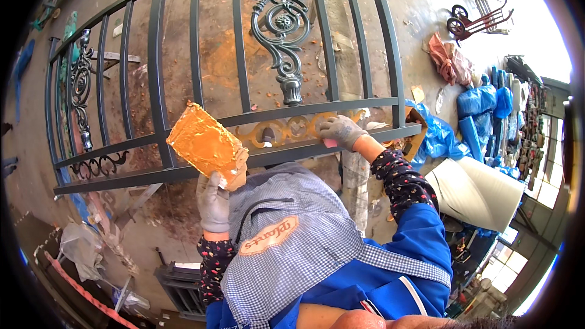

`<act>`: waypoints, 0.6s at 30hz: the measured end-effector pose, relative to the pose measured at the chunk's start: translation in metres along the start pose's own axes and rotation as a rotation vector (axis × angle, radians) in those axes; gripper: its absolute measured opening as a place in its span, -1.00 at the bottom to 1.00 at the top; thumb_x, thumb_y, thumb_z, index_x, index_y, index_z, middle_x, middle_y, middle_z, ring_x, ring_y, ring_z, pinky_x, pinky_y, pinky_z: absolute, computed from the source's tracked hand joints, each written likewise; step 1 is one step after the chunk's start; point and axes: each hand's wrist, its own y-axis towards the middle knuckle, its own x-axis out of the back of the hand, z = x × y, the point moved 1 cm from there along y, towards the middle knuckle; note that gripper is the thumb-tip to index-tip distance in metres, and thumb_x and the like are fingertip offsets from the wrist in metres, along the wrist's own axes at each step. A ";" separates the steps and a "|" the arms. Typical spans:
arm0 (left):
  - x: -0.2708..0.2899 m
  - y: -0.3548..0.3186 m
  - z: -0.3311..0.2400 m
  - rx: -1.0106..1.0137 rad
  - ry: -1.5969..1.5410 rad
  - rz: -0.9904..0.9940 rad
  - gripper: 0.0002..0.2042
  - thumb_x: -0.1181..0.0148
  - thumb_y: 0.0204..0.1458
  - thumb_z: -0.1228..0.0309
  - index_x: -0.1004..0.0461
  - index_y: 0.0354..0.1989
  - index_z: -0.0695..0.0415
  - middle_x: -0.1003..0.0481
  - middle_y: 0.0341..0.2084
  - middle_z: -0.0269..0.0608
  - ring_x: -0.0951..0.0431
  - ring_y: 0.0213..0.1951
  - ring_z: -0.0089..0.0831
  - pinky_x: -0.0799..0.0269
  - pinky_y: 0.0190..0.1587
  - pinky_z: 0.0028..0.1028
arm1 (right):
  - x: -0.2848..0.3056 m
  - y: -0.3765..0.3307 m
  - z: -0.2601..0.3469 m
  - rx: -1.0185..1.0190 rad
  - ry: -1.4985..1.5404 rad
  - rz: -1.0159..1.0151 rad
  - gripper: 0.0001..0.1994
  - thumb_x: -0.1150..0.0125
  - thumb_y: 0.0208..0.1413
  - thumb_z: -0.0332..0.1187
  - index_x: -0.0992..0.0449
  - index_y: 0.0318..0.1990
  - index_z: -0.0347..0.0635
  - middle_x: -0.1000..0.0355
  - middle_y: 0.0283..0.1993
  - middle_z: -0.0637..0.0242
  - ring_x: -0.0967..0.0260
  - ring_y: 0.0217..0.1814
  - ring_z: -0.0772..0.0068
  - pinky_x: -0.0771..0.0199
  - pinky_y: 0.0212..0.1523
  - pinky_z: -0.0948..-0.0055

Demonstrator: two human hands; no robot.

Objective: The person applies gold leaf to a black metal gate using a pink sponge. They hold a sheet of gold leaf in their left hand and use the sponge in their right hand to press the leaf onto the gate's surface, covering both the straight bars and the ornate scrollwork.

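My left hand (pixel 213 202), in a light grey glove, grips the lower end of a flat board (pixel 204 143) thickly coated with gold-orange paint. The board is tilted up in front of the dark metal railing (pixel 268 157). My gloved right hand (pixel 342 131) is closed around a small pink pad (pixel 329 143), mostly hidden under the fingers. That hand rests at the right end of a gold scrollwork strip (pixel 277 133) set between the railing's two lower bars. On the left panel, a similar scroll strip (pixel 100 166) is dark. A dark green cast ornament (pixel 283 23) stands in the middle panel.
At right are a red hand truck (pixel 469 23), a reddish cloth heap (pixel 450 60), blue-wrapped bundles (pixel 478 102) and a big white roll (pixel 478 192). Clear plastic bags (pixel 82 248) lie at lower left. Paint flecks mark the concrete floor (pixel 219 61) beyond the bars.
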 end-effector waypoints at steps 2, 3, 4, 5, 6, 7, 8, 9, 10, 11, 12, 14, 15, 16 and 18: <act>0.003 -0.001 0.000 -0.010 -0.003 0.000 -0.62 -0.18 0.21 0.35 -0.36 0.15 0.24 -0.47 0.09 -0.15 -0.50 0.11 -0.29 -0.45 0.16 -0.28 | 0.004 -0.005 -0.008 0.003 -0.066 0.023 -0.72 -0.25 -0.02 -0.39 -0.56 -0.10 0.11 -0.43 0.03 0.48 -0.39 0.12 0.32 -0.39 0.09 0.29; 0.003 -0.001 0.000 -0.013 -0.006 0.004 -0.62 -0.18 0.21 0.35 -0.36 0.15 0.24 -0.47 0.09 -0.15 -0.50 0.11 -0.29 -0.45 0.16 -0.28 | 0.005 -0.010 -0.012 -0.001 -0.101 0.034 -0.72 -0.25 -0.02 -0.39 -0.56 -0.10 0.12 -0.43 0.03 0.48 -0.39 0.11 0.33 -0.39 0.09 0.29; 0.001 -0.001 0.000 -0.017 -0.001 0.001 -0.62 -0.18 0.21 0.35 -0.36 0.16 0.23 -0.47 0.09 -0.15 -0.50 0.11 -0.29 -0.45 0.16 -0.28 | 0.004 -0.011 -0.014 -0.039 -0.114 0.041 -0.72 -0.26 -0.02 -0.40 -0.56 -0.11 0.15 -0.43 0.00 0.47 -0.39 0.11 0.32 -0.38 0.08 0.29; -0.001 0.000 -0.001 -0.021 0.005 -0.001 -0.61 -0.18 0.21 0.35 -0.36 0.16 0.23 -0.47 0.09 -0.15 -0.50 0.11 -0.29 -0.45 0.16 -0.28 | 0.003 -0.010 -0.012 -0.065 -0.035 -0.004 -0.72 -0.26 -0.02 -0.40 -0.57 -0.11 0.15 -0.43 0.00 0.47 -0.39 0.11 0.32 -0.38 0.07 0.29; -0.002 0.000 -0.003 -0.025 0.009 -0.004 -0.61 -0.18 0.21 0.35 -0.36 0.16 0.23 -0.47 0.09 -0.15 -0.50 0.11 -0.29 -0.45 0.16 -0.28 | 0.007 -0.009 -0.007 -0.091 0.043 -0.048 -0.72 -0.26 -0.02 -0.41 -0.57 -0.11 0.16 -0.43 -0.01 0.47 -0.39 0.11 0.32 -0.38 0.07 0.29; 0.000 0.000 -0.002 -0.024 0.005 -0.003 -0.61 -0.18 0.21 0.35 -0.36 0.17 0.22 -0.47 0.09 -0.15 -0.50 0.11 -0.29 -0.45 0.16 -0.28 | 0.009 -0.008 -0.002 -0.116 0.121 -0.092 -0.72 -0.26 -0.02 -0.41 -0.57 -0.11 0.16 -0.43 -0.02 0.48 -0.39 0.11 0.32 -0.38 0.06 0.29; 0.002 0.000 -0.001 -0.024 0.001 -0.002 -0.60 -0.18 0.21 0.34 -0.36 0.17 0.22 -0.47 0.09 -0.15 -0.50 0.11 -0.29 -0.45 0.16 -0.28 | 0.003 -0.006 -0.002 -0.093 0.099 -0.095 -0.72 -0.25 -0.02 -0.41 -0.57 -0.11 0.16 -0.43 -0.02 0.47 -0.39 0.11 0.32 -0.38 0.06 0.29; 0.005 0.001 0.000 -0.022 0.001 -0.001 -0.60 -0.18 0.21 0.34 -0.36 0.18 0.22 -0.46 0.10 -0.15 -0.50 0.11 -0.29 -0.45 0.16 -0.28 | -0.005 -0.003 0.001 -0.071 0.081 -0.101 -0.72 -0.25 -0.02 -0.41 -0.56 -0.12 0.15 -0.43 -0.03 0.47 -0.39 0.11 0.31 -0.38 0.06 0.29; 0.007 0.002 -0.001 -0.020 0.002 0.008 -0.60 -0.18 0.21 0.34 -0.35 0.18 0.21 -0.46 0.10 -0.15 -0.50 0.11 -0.29 -0.45 0.16 -0.28 | -0.011 0.000 0.001 -0.050 0.063 -0.106 -0.73 -0.25 -0.02 -0.40 -0.56 -0.12 0.15 -0.43 -0.03 0.47 -0.39 0.11 0.31 -0.38 0.06 0.28; 0.009 0.002 -0.002 -0.018 0.003 0.016 -0.60 -0.18 0.21 0.34 -0.35 0.18 0.21 -0.46 0.10 -0.16 -0.50 0.12 -0.29 -0.44 0.16 -0.28 | -0.015 -0.002 -0.002 -0.085 0.050 -0.089 -0.73 -0.25 -0.02 -0.40 -0.57 -0.12 0.15 -0.43 -0.03 0.47 -0.39 0.11 0.31 -0.38 0.05 0.28; 0.008 0.003 -0.002 -0.017 0.000 0.021 -0.59 -0.18 0.21 0.33 -0.35 0.19 0.21 -0.46 0.10 -0.16 -0.50 0.12 -0.29 -0.44 0.16 -0.28 | -0.009 -0.006 -0.005 -0.116 0.034 -0.069 -0.73 -0.25 -0.02 -0.40 -0.57 -0.13 0.14 -0.43 -0.03 0.46 -0.40 0.11 0.32 -0.39 0.05 0.28; 0.004 0.001 -0.005 -0.035 0.017 0.001 -0.59 -0.18 0.21 0.33 -0.35 0.19 0.20 -0.46 0.10 -0.17 -0.50 0.11 -0.30 -0.45 0.15 -0.29 | -0.006 -0.008 -0.011 -0.154 0.012 -0.102 -0.73 -0.27 -0.05 -0.41 -0.57 -0.13 0.10 -0.44 -0.03 0.42 -0.42 0.09 0.26 -0.42 0.02 0.23; 0.002 0.001 -0.007 -0.041 0.024 -0.004 -0.60 -0.18 0.21 0.33 -0.35 0.19 0.20 -0.46 0.10 -0.17 -0.50 0.11 -0.30 -0.45 0.14 -0.30 | -0.002 -0.006 -0.008 -0.186 0.106 -0.177 -0.72 -0.28 -0.06 -0.40 -0.56 -0.13 0.07 -0.45 -0.04 0.41 -0.42 0.08 0.23 -0.43 0.01 0.21; 0.003 0.002 -0.006 -0.045 0.023 -0.012 -0.59 -0.19 0.21 0.32 -0.35 0.18 0.20 -0.46 0.10 -0.18 -0.50 0.11 -0.31 -0.45 0.14 -0.30 | 0.002 -0.002 -0.001 -0.217 0.201 -0.252 -0.71 -0.30 -0.08 -0.40 -0.55 -0.12 0.05 -0.45 -0.04 0.39 -0.42 0.07 0.20 -0.44 0.01 0.19; 0.008 0.004 -0.004 -0.055 0.022 -0.028 -0.59 -0.19 0.21 0.31 -0.36 0.18 0.20 -0.46 0.09 -0.18 -0.50 0.10 -0.31 -0.46 0.13 -0.31 | 0.003 0.011 0.011 -0.277 0.371 -0.381 -0.69 -0.32 -0.11 -0.40 -0.53 -0.12 -0.02 -0.45 -0.08 0.30 -0.44 0.03 0.09 -0.44 0.01 0.13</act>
